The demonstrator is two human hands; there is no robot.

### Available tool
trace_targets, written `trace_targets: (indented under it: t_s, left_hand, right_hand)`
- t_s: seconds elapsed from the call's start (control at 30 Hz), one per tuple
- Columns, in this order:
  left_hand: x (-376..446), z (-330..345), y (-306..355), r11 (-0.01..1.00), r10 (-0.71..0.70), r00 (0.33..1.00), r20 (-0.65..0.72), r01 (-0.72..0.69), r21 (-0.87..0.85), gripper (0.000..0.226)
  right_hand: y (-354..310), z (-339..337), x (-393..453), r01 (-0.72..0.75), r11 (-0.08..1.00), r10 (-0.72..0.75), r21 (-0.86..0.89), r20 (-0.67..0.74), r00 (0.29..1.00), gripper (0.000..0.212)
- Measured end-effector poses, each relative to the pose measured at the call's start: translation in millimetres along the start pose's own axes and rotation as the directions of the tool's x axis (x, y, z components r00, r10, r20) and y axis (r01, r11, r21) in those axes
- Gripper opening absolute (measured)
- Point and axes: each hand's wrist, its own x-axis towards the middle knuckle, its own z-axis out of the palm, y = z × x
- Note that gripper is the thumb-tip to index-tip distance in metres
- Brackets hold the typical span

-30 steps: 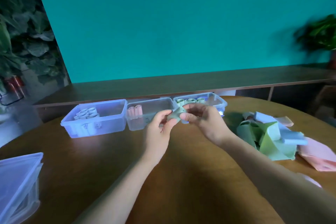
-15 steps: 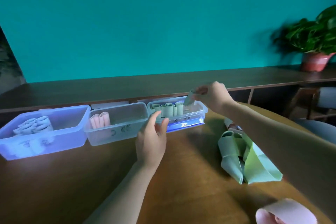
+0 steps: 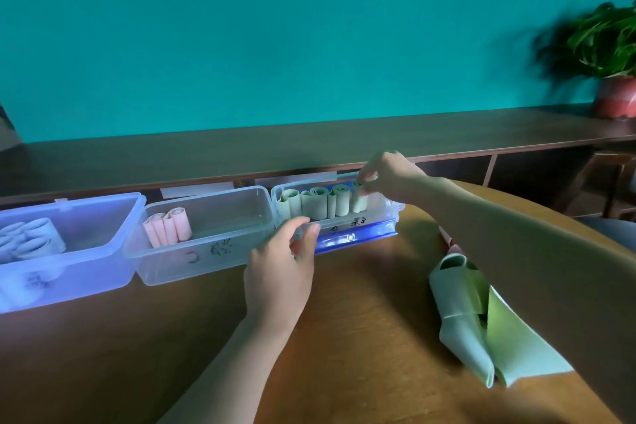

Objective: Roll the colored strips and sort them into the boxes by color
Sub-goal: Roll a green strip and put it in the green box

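Since the earlier frame, both hands have parted: left hand (image 3: 280, 272) has dropped to the near rim of the green box (image 3: 385, 213), where the curled fingers and thumb grip the lip at its left corner, while right hand (image 3: 387, 175) has carried the green roll (image 3: 359, 198) over the box and lowered it in, pinching its top between the fingertips

Left of the grip: blue box (image 3: 86, 272) with pale blue rolls (image 3: 29, 239); then pink box (image 3: 213, 258), touching the green box, with pink rolls (image 3: 167, 226) at its left end. Row of standing green rolls (image 3: 316, 201), just left of the pinched roll and apparently touching it

Risks, as judged: the roll may spring open once released, since nothing binds it but its neighbours; pressing it down may tip the adjacent rolls; the light box may slide or tilt if the left hand relaxes. The right forearm crosses above the loose green strips (image 3: 481, 327), lying on the table (image 3: 344, 337) right of and nearer than the grip, and could drag them on withdrawal

Far right: potted plant (image 3: 609, 55) on the ledge (image 3: 309, 144), well apart from the work. Nothing visible blocks the box opening; whether the roll has reached the floor of the box cannot be told
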Motion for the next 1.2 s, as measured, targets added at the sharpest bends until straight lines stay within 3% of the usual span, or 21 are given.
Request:
trace_targets:
  t_s: [0.4,0.67,1.2]
  left_hand:
    - [0,1,0,0.999,0.044,0.998,0.05,-0.043,-0.003,0.044]
    - [0,1,-3,0.999,0.039,0.997,0.068,-0.038,-0.016,0.045]
    - [-1,-1,-2,0.999,0.006,0.997,0.08,-0.002,-0.049,0.049]
  right_hand:
    - [-7,5,4,-0.014,0.992,0.004,-0.128,-0.076,0.997,0.033]
    - [-8,-4,0,-0.001,0.998,0.0,-0.066,-0.015,1.0,0.052]
    - [-9,-24,-26,0.069,0.994,-0.061,0.081,-0.106,0.993,0.026]
